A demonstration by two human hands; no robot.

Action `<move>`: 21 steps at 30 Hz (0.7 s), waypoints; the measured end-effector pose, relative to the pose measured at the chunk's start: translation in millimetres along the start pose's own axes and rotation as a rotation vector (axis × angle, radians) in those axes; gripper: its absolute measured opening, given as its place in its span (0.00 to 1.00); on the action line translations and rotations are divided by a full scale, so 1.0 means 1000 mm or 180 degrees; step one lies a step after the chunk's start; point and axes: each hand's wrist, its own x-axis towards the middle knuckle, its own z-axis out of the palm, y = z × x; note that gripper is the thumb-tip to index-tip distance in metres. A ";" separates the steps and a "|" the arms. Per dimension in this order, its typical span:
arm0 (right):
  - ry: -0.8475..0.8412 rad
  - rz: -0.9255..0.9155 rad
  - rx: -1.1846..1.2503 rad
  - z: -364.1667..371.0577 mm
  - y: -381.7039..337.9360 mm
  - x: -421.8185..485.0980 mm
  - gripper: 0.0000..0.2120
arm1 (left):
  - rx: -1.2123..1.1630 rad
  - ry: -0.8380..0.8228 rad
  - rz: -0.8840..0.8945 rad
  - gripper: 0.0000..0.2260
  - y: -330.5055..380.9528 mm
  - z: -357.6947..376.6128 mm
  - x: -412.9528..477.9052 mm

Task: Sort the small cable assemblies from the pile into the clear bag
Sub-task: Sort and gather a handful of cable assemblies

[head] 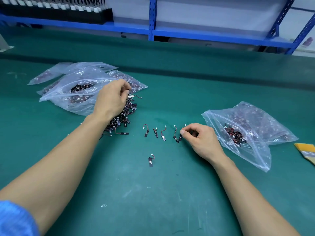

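Observation:
A dark pile of small cable assemblies [125, 114] lies left of centre on the green mat. My left hand [112, 97] sits on top of it, pinching one assembly [134, 96] between thumb and fingers. Several single assemblies [162, 132] lie in a row in the middle, and one more [150, 161] lies nearer to me. My right hand [199, 138] pinches the rightmost assembly of the row [180, 137]. The open clear bag [255, 126] with some assemblies inside lies to the right of that hand.
Several clear bags filled with assemblies [76, 86] are stacked behind the pile at left. A yellow-bristled brush [306, 150] lies at the right edge. Blue shelving [152, 19] runs along the far side of the table.

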 end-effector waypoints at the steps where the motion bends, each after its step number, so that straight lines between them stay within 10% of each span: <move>1: 0.0002 -0.0003 -0.0003 0.000 0.000 0.000 0.08 | -0.0028 0.0013 -0.0009 0.05 0.001 0.000 0.001; 10: 0.0003 -0.0051 -0.0071 0.000 0.001 0.000 0.08 | 0.1674 -0.1260 0.0407 0.14 0.001 0.015 0.001; 21: -0.0010 -0.0033 -0.0025 0.000 -0.001 -0.001 0.08 | 0.1871 -0.0989 0.0291 0.09 0.000 0.016 0.002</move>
